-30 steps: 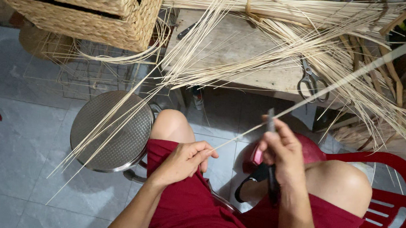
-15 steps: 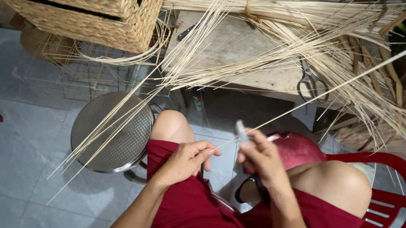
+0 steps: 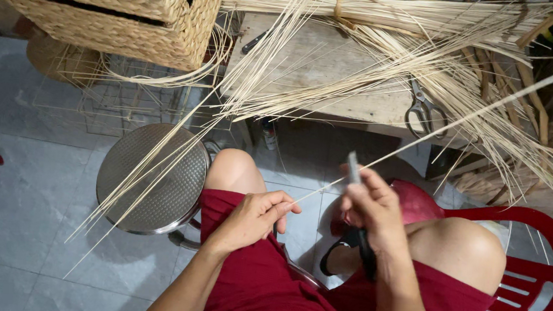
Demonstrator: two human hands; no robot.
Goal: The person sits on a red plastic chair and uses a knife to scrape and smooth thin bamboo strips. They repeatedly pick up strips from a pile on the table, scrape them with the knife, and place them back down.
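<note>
- Rattan strip (image 3: 463, 117) runs taut from the left hand (image 3: 255, 216), pinched at its near end, up past the right hand (image 3: 371, 206) toward the far right.
- Right hand is closed around a small blade (image 3: 353, 168) set against the strip; keeping the angle shallow looks wise.
- Beyond lie scissors (image 3: 424, 111) on the wooden bench (image 3: 323, 67).

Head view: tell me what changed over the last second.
The right hand with its small blade slid left and down along the long strip, closing toward the left hand. The strip's far end swung up toward the right edge of the picture. The left hand kept pinching the strip's near end above the lap. Scissors, round metal stool and woven basket did not move.
</note>
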